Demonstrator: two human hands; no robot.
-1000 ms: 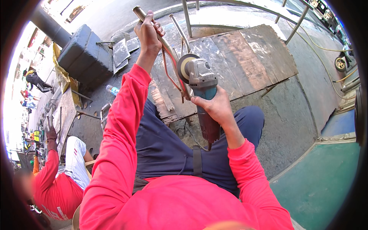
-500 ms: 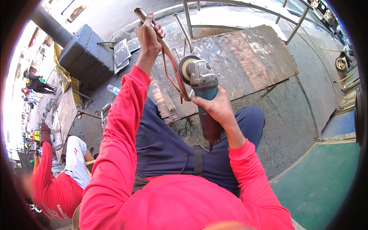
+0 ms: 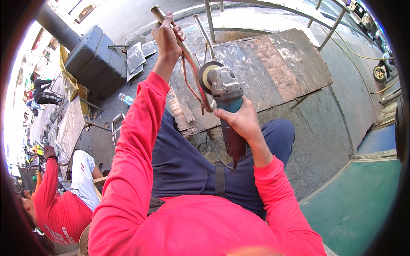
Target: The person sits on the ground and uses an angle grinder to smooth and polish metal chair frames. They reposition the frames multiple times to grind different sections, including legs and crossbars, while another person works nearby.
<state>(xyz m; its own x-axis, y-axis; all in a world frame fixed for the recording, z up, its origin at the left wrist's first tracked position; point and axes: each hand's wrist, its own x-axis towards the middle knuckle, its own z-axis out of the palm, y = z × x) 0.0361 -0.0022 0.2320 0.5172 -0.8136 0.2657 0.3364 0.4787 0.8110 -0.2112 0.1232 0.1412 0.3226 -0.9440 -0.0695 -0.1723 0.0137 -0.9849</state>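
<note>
My left hand [image 3: 167,39] is closed round the upper part of a shiny metal tube frame [image 3: 192,64], which slants down over the bench toward my knees. In my right hand [image 3: 240,117] is an angle grinder [image 3: 228,91] with a grey head and a teal body, its dark rear end and cord pointing down at my lap. The grinder's round disc [image 3: 208,77] is at the side of the tube, close against it; whether it touches I cannot tell. Part of the tube's lower end is hidden behind the grinder and my thumb.
A worn wooden bench top [image 3: 273,64] lies ahead, with metal railings [image 3: 256,30] beyond it. Left of it stand a dark block [image 3: 96,59] and a plastic bottle [image 3: 126,99]. A co-worker in red [image 3: 64,213] sits at my left. A green panel [image 3: 354,205] lies at right.
My hands, the tube frame and the grinder stay almost in place. At the left, the co-worker's head and gloved hand have shifted slightly, and a distant person has moved.
</note>
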